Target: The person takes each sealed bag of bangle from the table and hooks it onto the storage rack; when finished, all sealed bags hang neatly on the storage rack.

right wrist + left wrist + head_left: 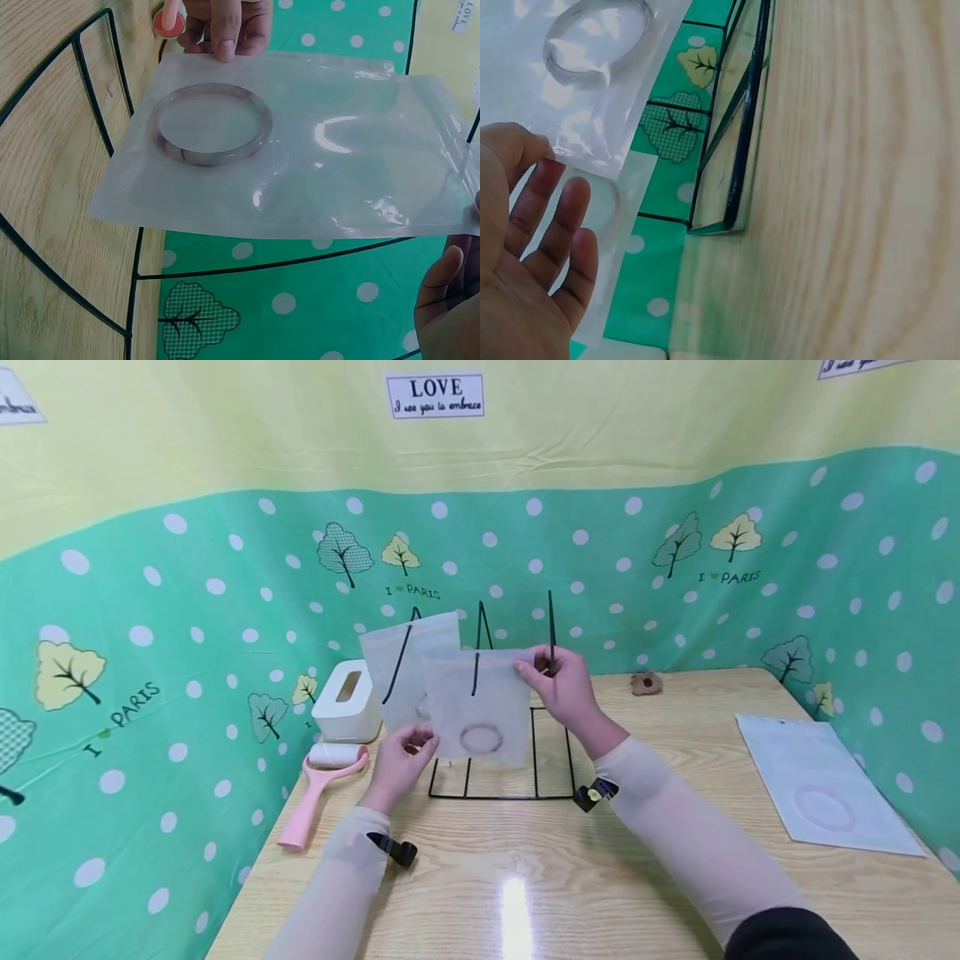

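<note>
Head view: pinches the lower left edge of a translucent bag (pixel 480 702) with the left hand (pixel 401 768), its other fingers loosely bent. Grips the same bag's top right corner with the right hand (pixel 566 689), thumb across the near face. Holds it spread between both hands, at the middle prong of a black wire rack (pixel 501 797); cannot tell how prong and plastic meet. Encloses a pale bangle (pixel 214 158) near the bag's bottom. Just behind and to the left, at the rack's left prong, a second bag (pixel 420 643). Farther left on the wooden surface (pixel 450 893), a white box (pixel 360 722) with a slotted top, and near it a pink-handled roller (pixel 317 789). Beyond the rack, toward the right, a small brown object (pixel 647 683). Well apart at far right, lying flat, a larger pouch (pixel 802 760) with a ring shape showing. Behind everything, a dotted green-and-yellow cloth (pixel 285 535).
</note>
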Available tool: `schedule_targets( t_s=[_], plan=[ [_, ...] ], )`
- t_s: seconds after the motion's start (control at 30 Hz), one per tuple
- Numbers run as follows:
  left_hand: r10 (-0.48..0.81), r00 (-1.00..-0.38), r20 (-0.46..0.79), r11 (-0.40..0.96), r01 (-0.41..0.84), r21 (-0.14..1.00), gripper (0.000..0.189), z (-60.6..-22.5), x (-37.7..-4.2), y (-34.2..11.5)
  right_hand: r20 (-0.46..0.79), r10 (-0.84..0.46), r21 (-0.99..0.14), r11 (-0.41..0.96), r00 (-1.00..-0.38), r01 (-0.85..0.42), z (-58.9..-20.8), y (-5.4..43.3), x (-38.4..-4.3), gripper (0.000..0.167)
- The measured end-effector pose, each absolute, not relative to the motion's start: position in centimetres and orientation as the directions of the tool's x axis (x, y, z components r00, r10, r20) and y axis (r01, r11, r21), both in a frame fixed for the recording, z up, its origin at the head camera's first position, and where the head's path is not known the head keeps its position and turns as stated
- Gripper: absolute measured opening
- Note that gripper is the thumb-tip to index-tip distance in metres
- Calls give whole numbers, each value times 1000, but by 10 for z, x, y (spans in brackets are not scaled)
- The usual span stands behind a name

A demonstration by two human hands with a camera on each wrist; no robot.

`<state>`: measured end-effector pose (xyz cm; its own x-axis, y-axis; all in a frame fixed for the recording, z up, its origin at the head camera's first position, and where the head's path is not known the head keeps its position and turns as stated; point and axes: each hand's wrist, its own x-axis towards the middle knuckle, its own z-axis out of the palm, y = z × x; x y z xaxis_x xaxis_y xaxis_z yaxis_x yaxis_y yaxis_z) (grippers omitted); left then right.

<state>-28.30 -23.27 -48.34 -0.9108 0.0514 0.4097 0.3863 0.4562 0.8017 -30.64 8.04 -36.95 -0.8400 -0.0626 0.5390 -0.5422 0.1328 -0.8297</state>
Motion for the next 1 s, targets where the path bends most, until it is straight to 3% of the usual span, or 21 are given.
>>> schedule_targets(
  t_s=[0.33, 0.73, 1.0],
  plan=[
    [-28, -928, 373, 506, 308, 805, 12, -478, -295, -226, 534, -23, -828, 187, -845, -528, -370, 80, -323, 24],
    [-91, -922, 377, 527, 277, 803, 14, -471, -310, -220, 439, 63, -888, 181, -896, -423, -367, 76, -344, 29],
    [-107, -933, 344, 540, 236, 808, 14, -465, -317, -214, 454, 89, -881, 194, -886, -432, -362, 73, -355, 29]
  ],
)
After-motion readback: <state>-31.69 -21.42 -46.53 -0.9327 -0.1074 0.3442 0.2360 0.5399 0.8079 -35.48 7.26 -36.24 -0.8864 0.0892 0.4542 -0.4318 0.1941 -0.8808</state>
